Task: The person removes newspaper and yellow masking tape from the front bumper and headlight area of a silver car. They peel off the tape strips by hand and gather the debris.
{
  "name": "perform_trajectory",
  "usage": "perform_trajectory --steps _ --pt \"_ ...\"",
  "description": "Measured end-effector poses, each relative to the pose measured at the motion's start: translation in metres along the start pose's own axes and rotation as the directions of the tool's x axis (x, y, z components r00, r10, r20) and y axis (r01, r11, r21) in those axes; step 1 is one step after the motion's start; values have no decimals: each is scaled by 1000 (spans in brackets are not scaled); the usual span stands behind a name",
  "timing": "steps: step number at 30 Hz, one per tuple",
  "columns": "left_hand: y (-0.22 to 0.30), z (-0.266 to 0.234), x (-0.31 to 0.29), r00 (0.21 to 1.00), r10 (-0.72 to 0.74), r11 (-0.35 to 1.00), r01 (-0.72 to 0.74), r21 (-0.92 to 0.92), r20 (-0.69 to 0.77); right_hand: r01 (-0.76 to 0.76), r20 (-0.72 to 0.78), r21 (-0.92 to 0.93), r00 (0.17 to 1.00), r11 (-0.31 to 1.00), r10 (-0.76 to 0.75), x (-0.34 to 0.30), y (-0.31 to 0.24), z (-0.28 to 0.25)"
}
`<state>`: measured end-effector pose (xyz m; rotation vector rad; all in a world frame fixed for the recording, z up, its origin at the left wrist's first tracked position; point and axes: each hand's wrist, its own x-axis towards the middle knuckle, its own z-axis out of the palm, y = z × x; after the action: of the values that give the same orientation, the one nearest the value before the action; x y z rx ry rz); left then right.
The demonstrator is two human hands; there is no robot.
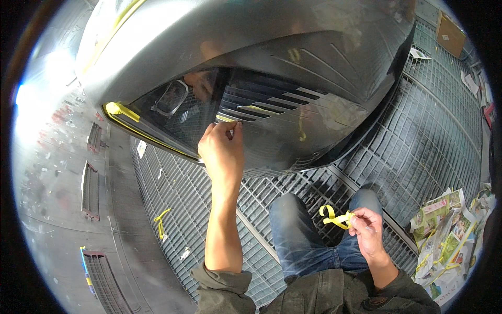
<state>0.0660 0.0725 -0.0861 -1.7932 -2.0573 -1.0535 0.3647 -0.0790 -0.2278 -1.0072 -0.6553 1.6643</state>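
A silver-grey car body with a dark front grille and headlight fills the upper middle. At the grille's lower slats, my left hand has thumb and fingers pinched together on a short strip of yellow masking tape; the exact grip is partly hidden. Another bit of yellow tape lies on a slat just above. My right hand, held over my knee, grips a curled strip of peeled yellow masking tape. More yellow tape runs along the headlight's outer edge.
Metal grating forms the floor, with a scrap of yellow tape on it. Crumpled printed paper with tape lies at the right. A cardboard box stands far right. Slotted vents line the left wall.
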Motion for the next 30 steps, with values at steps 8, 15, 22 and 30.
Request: perform_trajectory --steps 8,15,22,30 --pt "-1 2 1 1000 22 1000 -23 -12 -14 -16 -8 21 1000 1000 16 0 -4 2" --pt "-5 -4 2 1000 1 996 0 -90 5 -2 5 24 1000 1000 2 -6 -8 1" --pt "-6 -5 1 999 -37 995 40 -90 33 11 15 19 1000 1000 -11 -6 -9 4" --pt "-4 -3 0 1000 -19 997 21 -80 24 16 31 7 999 1000 -16 -3 -6 5"
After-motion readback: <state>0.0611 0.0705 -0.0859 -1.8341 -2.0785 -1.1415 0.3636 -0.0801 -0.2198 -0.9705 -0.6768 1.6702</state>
